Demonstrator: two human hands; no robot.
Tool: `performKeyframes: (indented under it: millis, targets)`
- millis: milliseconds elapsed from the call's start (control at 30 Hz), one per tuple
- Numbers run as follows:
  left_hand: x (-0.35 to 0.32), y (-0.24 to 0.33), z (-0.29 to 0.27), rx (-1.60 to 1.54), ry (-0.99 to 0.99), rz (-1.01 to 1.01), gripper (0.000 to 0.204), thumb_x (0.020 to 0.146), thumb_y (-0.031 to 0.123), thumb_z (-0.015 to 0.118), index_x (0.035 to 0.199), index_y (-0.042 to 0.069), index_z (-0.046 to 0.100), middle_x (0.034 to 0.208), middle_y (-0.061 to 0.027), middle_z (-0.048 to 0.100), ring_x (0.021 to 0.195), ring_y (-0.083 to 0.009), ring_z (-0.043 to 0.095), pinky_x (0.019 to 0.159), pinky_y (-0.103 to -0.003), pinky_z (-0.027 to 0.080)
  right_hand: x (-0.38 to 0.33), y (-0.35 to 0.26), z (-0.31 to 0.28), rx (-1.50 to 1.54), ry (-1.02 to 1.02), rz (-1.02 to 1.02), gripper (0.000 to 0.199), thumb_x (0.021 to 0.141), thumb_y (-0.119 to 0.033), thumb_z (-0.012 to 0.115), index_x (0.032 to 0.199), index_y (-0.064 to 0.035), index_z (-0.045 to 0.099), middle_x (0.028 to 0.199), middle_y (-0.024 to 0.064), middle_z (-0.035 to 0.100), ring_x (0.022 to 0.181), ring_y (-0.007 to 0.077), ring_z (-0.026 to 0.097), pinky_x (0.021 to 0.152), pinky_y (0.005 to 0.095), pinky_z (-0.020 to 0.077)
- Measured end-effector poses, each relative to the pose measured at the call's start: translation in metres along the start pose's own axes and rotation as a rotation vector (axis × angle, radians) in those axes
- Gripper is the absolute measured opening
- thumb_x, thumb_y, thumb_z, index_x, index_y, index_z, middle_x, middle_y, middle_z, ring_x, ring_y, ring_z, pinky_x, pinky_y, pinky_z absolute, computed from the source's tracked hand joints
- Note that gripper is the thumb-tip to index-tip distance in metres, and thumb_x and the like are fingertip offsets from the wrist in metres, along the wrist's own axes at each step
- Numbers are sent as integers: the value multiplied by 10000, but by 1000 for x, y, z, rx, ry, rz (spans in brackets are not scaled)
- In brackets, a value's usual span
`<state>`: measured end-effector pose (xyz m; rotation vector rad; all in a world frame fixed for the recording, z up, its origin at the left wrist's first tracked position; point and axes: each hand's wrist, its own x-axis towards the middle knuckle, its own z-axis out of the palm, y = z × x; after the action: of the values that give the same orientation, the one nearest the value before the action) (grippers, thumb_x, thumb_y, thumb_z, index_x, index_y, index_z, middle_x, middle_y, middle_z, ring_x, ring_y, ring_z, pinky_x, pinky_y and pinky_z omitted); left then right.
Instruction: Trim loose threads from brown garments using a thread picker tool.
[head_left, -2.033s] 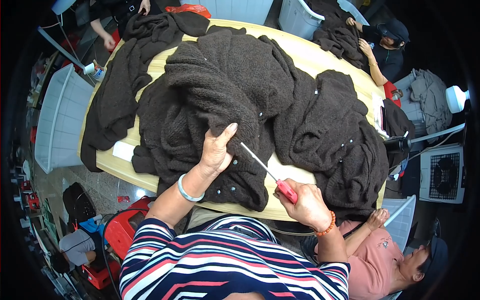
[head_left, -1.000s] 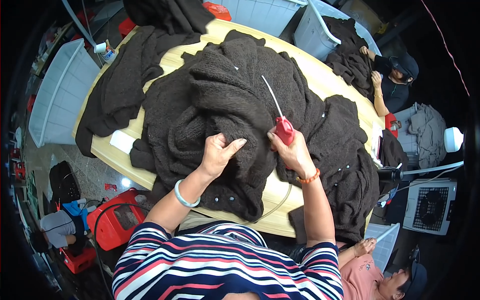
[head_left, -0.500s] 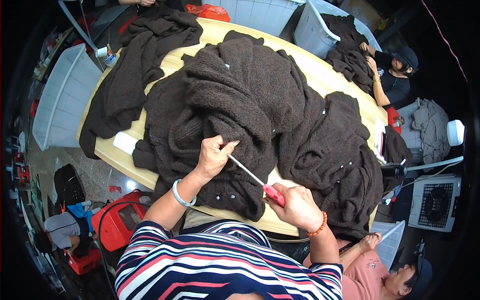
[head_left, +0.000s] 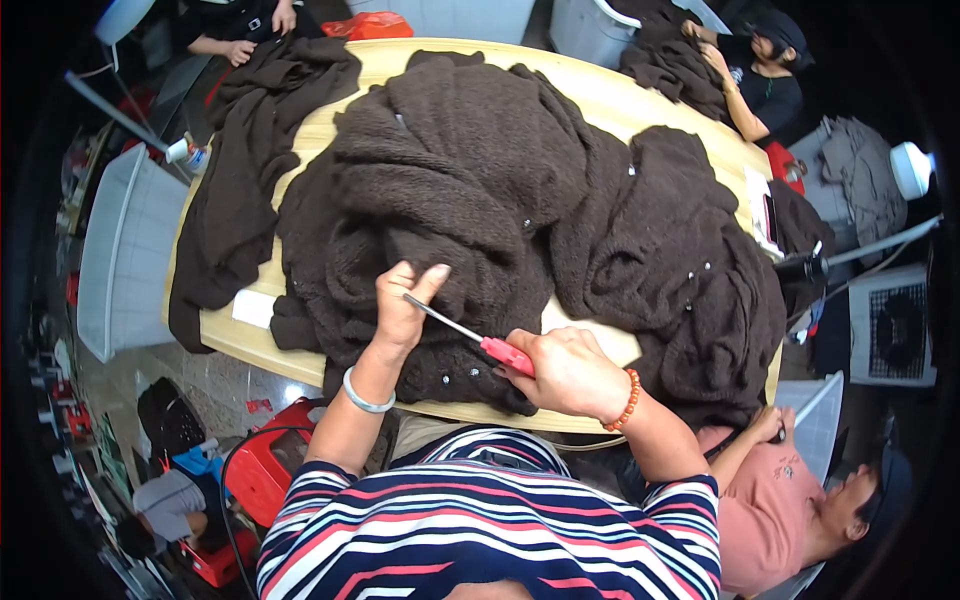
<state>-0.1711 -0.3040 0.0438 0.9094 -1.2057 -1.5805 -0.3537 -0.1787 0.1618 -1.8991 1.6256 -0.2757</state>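
My right hand is closed around the red handle of a tool with a thin metal shaft; its exact kind I cannot make out. The shaft slants up to the left, its tip lying over my left hand by the base of the thumb. That hand's fingers are curled against a big heap of dark brown knitwear, the thumb pointing up. What they hold, if anything, is hidden. Small shiny spots dot the knit, and more brown knitwear lies bunched at the right.
The pale wooden table curves around the heap. Another brown knit garment hangs over its left side. White bins stand about, a red stool at lower left. Co-workers sit at the far left, far right and near right.
The whole view has shifted slightly. The tool's tip has moved from beside my left thumb to across its base, and that thumb has lifted away from the knit.
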Motion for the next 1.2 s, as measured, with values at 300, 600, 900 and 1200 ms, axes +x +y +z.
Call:
performKeyframes:
  millis: [300, 600, 900, 1200]
  targets:
    - [-17, 8, 3, 294, 8, 133, 474, 846, 144, 730, 1231, -46, 529, 1140, -114, 624, 1020, -187, 592, 949, -331, 457, -60, 41, 23, 73, 4, 219, 255, 863, -326, 641, 958, -90, 622, 703, 181, 636, 709, 401, 632, 645, 484, 492]
    - [-4, 5, 49, 1885, -439, 1039, 674, 805, 122, 538, 1450, 215, 369, 1537, -129, 233, 1430, -366, 164, 1094, -671, 107, -91, 60, 39, 120, 180, 416, 221, 867, -302, 632, 911, -90, 590, 684, 177, 630, 695, 388, 642, 651, 476, 508]
    - [74, 58, 66, 1787, -1163, 846, 89, 730, 123, 575, 784, 60, 606, 845, -93, 566, 895, -254, 544, 750, -368, 396, -112, 75, 56, 193, 251, 502, 228, 865, -299, 630, 912, -79, 597, 708, 200, 642, 724, 385, 655, 665, 480, 511]
    - [125, 39, 100, 1933, -1234, 1166, 182, 804, 187, 536, 748, 63, 658, 1196, -142, 539, 1233, -303, 429, 1170, -566, 103, -91, 75, 91, 180, 546, 514, 165, 841, -207, 681, 928, -87, 610, 831, 157, 654, 813, 357, 621, 716, 455, 500]
